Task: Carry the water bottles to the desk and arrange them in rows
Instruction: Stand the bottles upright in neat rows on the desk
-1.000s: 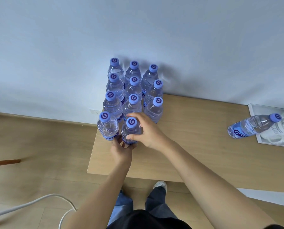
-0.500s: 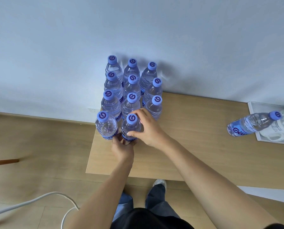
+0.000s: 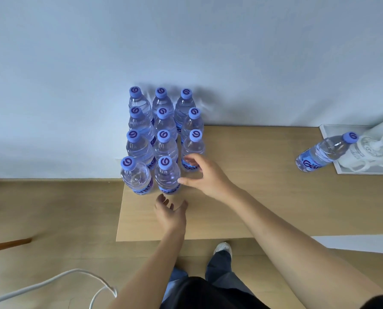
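Bottles (image 3: 163,139) were packed upright at the back left corner of the desk (image 3: 252,197), eleven of them with purple-blue caps, standing in three columns against the wall (image 3: 186,41). Left and middle columns ran four deep, the right column only three, so the front row had just two. The front middle bottle (image 3: 167,177) stood right next to the front left bottle (image 3: 136,177), pretty much touching. The right hand (image 3: 205,175) hovered just beside that front middle one, fingers spread and relaxed, thumb tip close to its side, gripping nothing; honestly couldn't tell if the thumb touched the plastic. The left hand (image 3: 171,214) was a little in front of the same bottle, fingers loose and open, holding nothing either. One stray bottle (image 3: 324,152) stood well apart at the far right of the desk, near a white tray (image 3: 333,150) with some white object (image 3: 377,150) on it. Below the desk edge you could see wooden floor (image 3: 52,208), a white cable (image 3: 52,284), jeans and a white shoe (image 3: 223,247).
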Available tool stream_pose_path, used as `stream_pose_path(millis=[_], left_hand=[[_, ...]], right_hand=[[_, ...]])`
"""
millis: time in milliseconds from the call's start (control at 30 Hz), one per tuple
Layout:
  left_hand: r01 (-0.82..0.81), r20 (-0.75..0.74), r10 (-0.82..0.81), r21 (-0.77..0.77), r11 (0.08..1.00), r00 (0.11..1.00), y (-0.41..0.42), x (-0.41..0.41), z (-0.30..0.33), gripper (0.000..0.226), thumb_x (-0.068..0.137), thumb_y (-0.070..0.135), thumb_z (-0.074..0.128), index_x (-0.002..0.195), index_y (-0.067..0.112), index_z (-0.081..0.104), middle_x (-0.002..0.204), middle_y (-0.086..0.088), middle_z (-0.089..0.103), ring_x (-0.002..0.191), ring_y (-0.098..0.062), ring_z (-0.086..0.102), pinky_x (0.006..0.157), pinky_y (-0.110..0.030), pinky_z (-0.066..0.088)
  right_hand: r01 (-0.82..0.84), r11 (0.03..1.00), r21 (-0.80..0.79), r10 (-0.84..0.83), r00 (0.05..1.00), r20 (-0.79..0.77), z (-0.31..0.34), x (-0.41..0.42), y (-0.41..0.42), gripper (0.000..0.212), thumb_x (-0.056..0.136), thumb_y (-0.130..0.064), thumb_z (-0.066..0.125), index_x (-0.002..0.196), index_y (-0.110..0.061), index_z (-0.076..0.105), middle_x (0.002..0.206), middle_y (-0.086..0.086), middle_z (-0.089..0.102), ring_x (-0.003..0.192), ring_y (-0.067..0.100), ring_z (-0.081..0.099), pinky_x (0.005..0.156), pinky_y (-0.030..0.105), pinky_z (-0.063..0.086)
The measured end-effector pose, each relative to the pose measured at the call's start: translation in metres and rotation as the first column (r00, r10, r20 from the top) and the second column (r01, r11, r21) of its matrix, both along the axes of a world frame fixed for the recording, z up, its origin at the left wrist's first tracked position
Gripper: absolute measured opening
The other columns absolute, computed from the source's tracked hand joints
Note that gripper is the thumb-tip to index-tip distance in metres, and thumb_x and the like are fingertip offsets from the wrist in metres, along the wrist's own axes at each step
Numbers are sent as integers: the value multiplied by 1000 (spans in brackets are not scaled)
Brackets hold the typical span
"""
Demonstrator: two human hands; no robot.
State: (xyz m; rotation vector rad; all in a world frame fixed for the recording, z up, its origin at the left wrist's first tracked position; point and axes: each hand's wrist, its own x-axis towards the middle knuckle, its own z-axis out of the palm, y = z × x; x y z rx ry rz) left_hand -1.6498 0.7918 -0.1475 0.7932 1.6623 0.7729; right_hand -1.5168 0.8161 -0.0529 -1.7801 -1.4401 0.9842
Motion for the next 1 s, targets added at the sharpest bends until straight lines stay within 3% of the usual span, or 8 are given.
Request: stream_pose_path(millis=[100, 233, 333, 567, 867, 1000], left_hand=[[59, 4, -59, -27, 998, 998, -13, 18, 4, 66, 75, 10, 81, 130, 11, 45, 126, -7, 50, 112, -25, 57, 90, -35, 46], [222, 67, -221, -3, 975, 973, -17, 54, 16, 64, 77, 9, 79, 132, 10, 46, 126, -4, 52, 114, -20, 52, 100, -34, 43], [358, 108, -361, 45, 933, 926, -18, 88, 30, 60, 79, 11, 79, 130, 13, 47, 124, -1, 52, 111, -14, 49, 94, -27, 39], [594, 115, -610, 146, 791, 784, -19, 183, 59, 58, 78, 15, 81, 127, 14, 50, 124, 3, 54, 116, -9, 49, 95, -24, 38], [715, 33, -742, 242, 656, 669, -20, 296, 87, 55, 75, 22, 83, 121, 21, 54, 122, 9, 56, 114, -6, 50, 94, -24, 40], [736, -3, -758, 238, 633, 653, -21, 318, 84, 53, 75, 24, 83, 119, 24, 54, 122, 10, 56, 115, -5, 50, 95, -24, 40]], right_hand=[[115, 993, -29, -117, 991, -70, 4, 21, -15, 55, 81, -31, 80, 130, -22, 55, 123, -13, 58, 117, 6, 54, 97, 21, 41], [272, 962, -2, -271, 959, -88, 16, 60, -32, 54, 83, -30, 79, 130, -19, 56, 124, -9, 58, 114, 6, 54, 95, 21, 43], [360, 933, 26, -356, 931, -84, 29, 96, -45, 54, 84, -32, 78, 131, -19, 55, 125, -8, 59, 115, 6, 55, 97, 22, 43], [532, 839, 112, -526, 847, -80, 60, 188, -75, 49, 84, -28, 78, 126, -18, 57, 119, -8, 60, 114, 9, 57, 100, 31, 48], [651, 730, 209, -652, 755, -75, 79, 310, -103, 42, 85, -23, 77, 122, -18, 58, 120, -8, 62, 113, 6, 56, 97, 27, 46], [671, 727, 146, -674, 738, -35, 59, 343, -108, 47, 85, -25, 77, 126, -13, 57, 120, -9, 59, 118, 9, 53, 100, 27, 43]])
